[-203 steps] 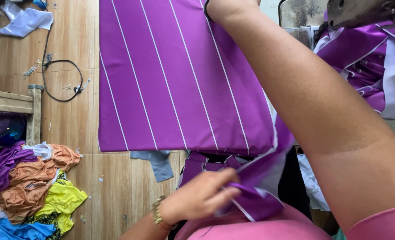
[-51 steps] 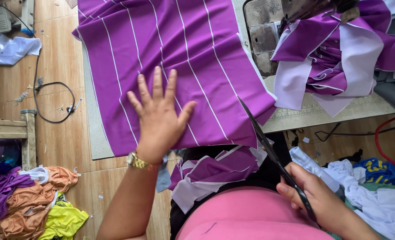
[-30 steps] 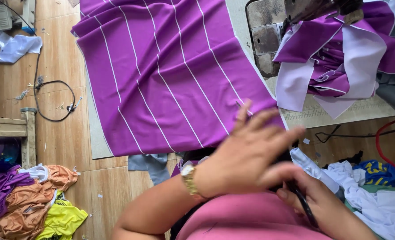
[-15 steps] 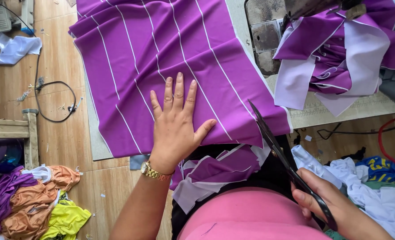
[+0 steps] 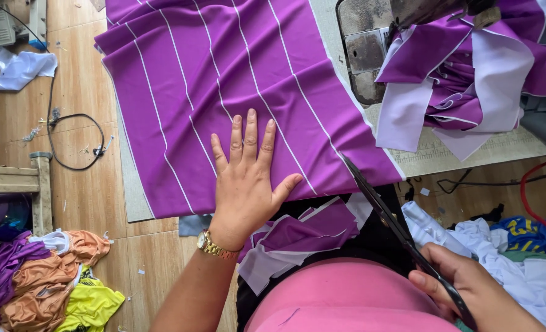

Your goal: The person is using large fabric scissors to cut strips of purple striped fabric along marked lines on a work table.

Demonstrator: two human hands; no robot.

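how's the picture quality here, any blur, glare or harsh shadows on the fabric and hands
Head view: even, soft daylight, no glare on the purple striped fabric; the left hand is sharp and casts only a faint shadow; the scissors and right hand are slightly soft near the frame's lower edge; the wide lens splays the table edges outward; the pile of clothes sits a little dimmer.

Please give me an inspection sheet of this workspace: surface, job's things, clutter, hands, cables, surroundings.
Surface: grey table, mostly covered.
Job's things: purple striped fabric spread flat; black scissors, tip at its near edge.
Clutter: purple-white pieces by the sewing machine; scraps on the lap.
Hands: left hand flat on the fabric; right hand grips the scissors.
Cables: black cable on the floor; red cable at right.
Surroundings: wooden floor, cloth pile, white rag.
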